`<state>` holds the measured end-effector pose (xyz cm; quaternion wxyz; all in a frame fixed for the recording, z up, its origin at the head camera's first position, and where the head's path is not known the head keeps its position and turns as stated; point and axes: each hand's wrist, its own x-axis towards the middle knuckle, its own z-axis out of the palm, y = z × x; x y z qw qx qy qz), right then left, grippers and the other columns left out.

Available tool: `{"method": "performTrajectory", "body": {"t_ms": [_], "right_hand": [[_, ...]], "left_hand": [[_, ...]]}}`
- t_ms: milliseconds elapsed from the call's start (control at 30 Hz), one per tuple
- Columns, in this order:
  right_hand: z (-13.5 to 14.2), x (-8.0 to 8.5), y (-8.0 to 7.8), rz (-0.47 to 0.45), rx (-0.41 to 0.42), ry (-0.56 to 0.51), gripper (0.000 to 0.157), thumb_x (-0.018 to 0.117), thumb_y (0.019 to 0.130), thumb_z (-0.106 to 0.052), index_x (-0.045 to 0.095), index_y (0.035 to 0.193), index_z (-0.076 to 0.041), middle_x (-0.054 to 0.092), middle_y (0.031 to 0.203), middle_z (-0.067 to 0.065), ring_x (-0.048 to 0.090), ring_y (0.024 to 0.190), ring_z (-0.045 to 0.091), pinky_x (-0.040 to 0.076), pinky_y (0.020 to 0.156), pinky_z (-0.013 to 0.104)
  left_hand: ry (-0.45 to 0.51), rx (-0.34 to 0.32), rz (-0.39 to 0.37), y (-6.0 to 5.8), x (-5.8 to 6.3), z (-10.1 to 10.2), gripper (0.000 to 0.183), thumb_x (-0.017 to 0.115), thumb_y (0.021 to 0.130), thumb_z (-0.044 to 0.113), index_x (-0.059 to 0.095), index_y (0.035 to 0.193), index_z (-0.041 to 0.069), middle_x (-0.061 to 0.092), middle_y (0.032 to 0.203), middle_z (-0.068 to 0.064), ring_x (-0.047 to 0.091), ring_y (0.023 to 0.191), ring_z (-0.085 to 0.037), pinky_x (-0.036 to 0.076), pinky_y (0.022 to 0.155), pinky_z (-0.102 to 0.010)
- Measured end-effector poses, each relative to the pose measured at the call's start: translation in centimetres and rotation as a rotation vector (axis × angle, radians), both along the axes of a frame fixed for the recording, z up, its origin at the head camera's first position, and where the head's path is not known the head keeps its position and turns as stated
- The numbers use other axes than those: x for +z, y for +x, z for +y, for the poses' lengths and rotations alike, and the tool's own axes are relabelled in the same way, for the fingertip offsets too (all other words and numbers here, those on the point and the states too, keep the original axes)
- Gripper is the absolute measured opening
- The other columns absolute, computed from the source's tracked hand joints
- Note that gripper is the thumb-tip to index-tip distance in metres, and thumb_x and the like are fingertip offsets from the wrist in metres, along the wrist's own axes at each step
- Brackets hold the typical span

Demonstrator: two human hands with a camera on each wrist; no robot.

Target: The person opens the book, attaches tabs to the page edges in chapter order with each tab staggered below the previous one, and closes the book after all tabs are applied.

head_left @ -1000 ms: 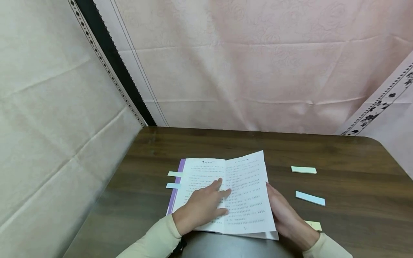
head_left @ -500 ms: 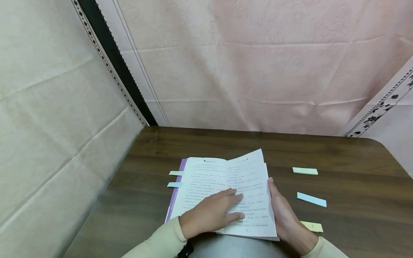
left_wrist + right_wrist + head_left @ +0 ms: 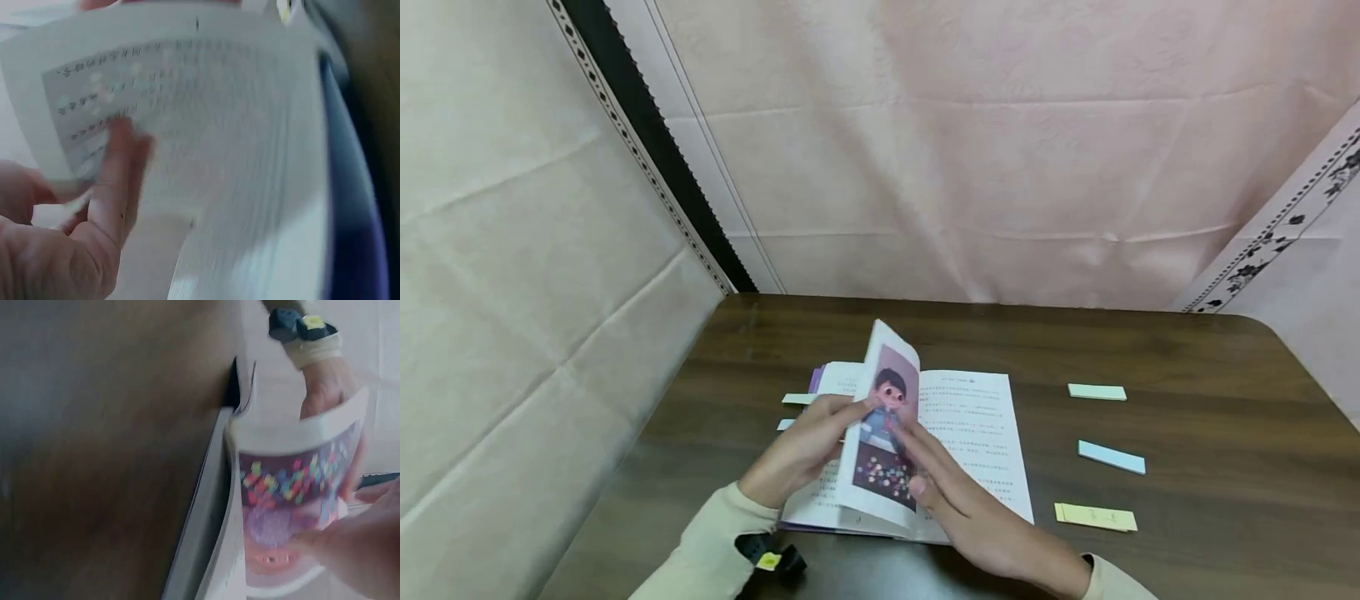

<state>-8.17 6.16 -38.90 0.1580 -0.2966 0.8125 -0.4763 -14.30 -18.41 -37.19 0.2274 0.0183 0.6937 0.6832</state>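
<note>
An open book point(image 3: 981, 433) with printed pages and a purple cover edge lies on the table. One leaf point(image 3: 886, 358) stands raised near the spine, showing a picture of a cartoon child. My left hand point(image 3: 805, 446) pinches that leaf's outer edge, thumb on the picture side and fingers behind it. The left wrist view shows those fingers point(image 3: 109, 187) against the printed back of the leaf. My right hand point(image 3: 973, 517) touches the picture side near the fold with its fingers fairly straight. Its fingertips are blurred. A green tab point(image 3: 796, 398) sticks out from the book's left edge.
On the brown wooden table point(image 3: 1210, 392), right of the book, lie a green strip point(image 3: 1097, 392), a blue strip point(image 3: 1111, 457) and a yellow strip point(image 3: 1096, 517). A pale curtain point(image 3: 970, 208) hangs behind the table. The left wrist wears a black band point(image 3: 786, 562).
The leaf has turned up from the right side and leans left, its picture now visible. My left hand moved left and took its edge; my right hand moved left onto it, uncovering the yellow strip.
</note>
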Motion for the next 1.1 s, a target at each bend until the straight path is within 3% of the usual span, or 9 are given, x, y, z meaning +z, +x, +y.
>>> {"method": "performTrajectory", "body": {"t_ms": [100,200,333,467,633,767,867,1100], "right_hand": [[-0.4,-0.5,-0.1,0.048,-0.01,0.143,0.067,0.046,0.113,-0.039,0.015,0.171,-0.024,0.005,0.178,0.004,0.014,0.161,0.032,0.027,0.121,0.065],[-0.1,-0.8,-0.1,0.048,0.032,0.282,0.071,0.049,0.111,-0.044,0.022,0.17,-0.014,0.011,0.177,0.01,0.014,0.161,0.036,0.027,0.122,0.064],[0.2,-0.9,-0.2,0.037,0.104,0.369,0.065,0.05,0.112,-0.037,0.029,0.167,-0.009,0.013,0.177,0.01,0.009,0.162,0.039,0.021,0.124,0.065],[-0.2,-0.9,-0.5,0.062,0.136,0.4,0.06,0.048,0.113,-0.03,0.032,0.166,-0.007,0.016,0.176,0.013,0.012,0.161,0.041,0.02,0.125,0.064],[-0.6,-0.7,-0.4,0.148,0.132,0.484,0.053,0.047,0.113,-0.02,0.037,0.164,-0.008,0.023,0.174,0.015,0.02,0.16,0.041,0.026,0.124,0.059],[-0.7,-0.7,-0.9,0.303,0.131,0.557,0.052,0.051,0.11,-0.014,0.043,0.161,-0.01,0.034,0.17,0.013,0.035,0.154,0.039,0.04,0.116,0.06],[-0.8,-0.6,-1.3,0.38,0.132,0.606,0.054,0.056,0.106,-0.011,0.047,0.158,-0.011,0.04,0.167,0.012,0.044,0.147,0.037,0.047,0.109,0.06],[-0.7,-0.2,-2.0,0.329,0.161,0.625,0.056,0.059,0.105,-0.009,0.048,0.159,-0.015,0.04,0.168,0.008,0.044,0.146,0.032,0.046,0.111,0.059]], "left_hand": [[-0.149,0.061,0.04,-0.1,-0.1,-2.3,0.041,0.059,0.11,0.027,0.067,0.119,-0.012,0.076,0.093,-0.01,0.075,0.079,-0.018,0.064,0.072,-0.036],[-0.285,0.078,0.081,-0.2,-0.2,-3.9,0.034,0.063,0.108,0.027,0.072,0.103,-0.005,0.074,0.085,-0.007,0.073,0.074,-0.017,0.062,0.066,-0.034],[-0.388,0.035,0.12,-0.5,-0.9,-5.4,0.034,0.064,0.107,0.026,0.067,0.086,0.001,0.07,0.078,-0.005,0.07,0.07,-0.016,0.059,0.063,-0.033],[-0.454,-0.006,0.131,-0.5,-2.0,-6.3,0.03,0.063,0.108,0.024,0.069,0.089,0.002,0.072,0.077,-0.006,0.071,0.069,-0.017,0.061,0.061,-0.035],[-0.599,-0.06,0.2,-0.6,-2.8,-6.6,0.027,0.064,0.107,0.019,0.068,0.085,0.004,0.067,0.071,-0.003,0.064,0.059,-0.014,0.057,0.054,-0.031],[-0.786,-0.071,0.286,-0.8,-2.7,-6.2,0.036,0.069,0.104,0.021,0.06,0.071,0.009,0.052,0.059,0.001,0.052,0.051,-0.012,0.041,0.047,-0.025],[-0.919,-0.071,0.312,-0.9,-2.4,-5.7,0.04,0.072,0.102,0.027,0.058,0.067,0.012,0.05,0.057,0.0,0.05,0.05,-0.014,0.032,0.047,-0.026],[-1.114,-0.07,0.248,-0.7,-2.0,-4.9,0.042,0.077,0.097,0.04,0.06,0.069,0.014,0.056,0.063,-0.003,0.053,0.056,-0.018,0.03,0.049,-0.028]]}}
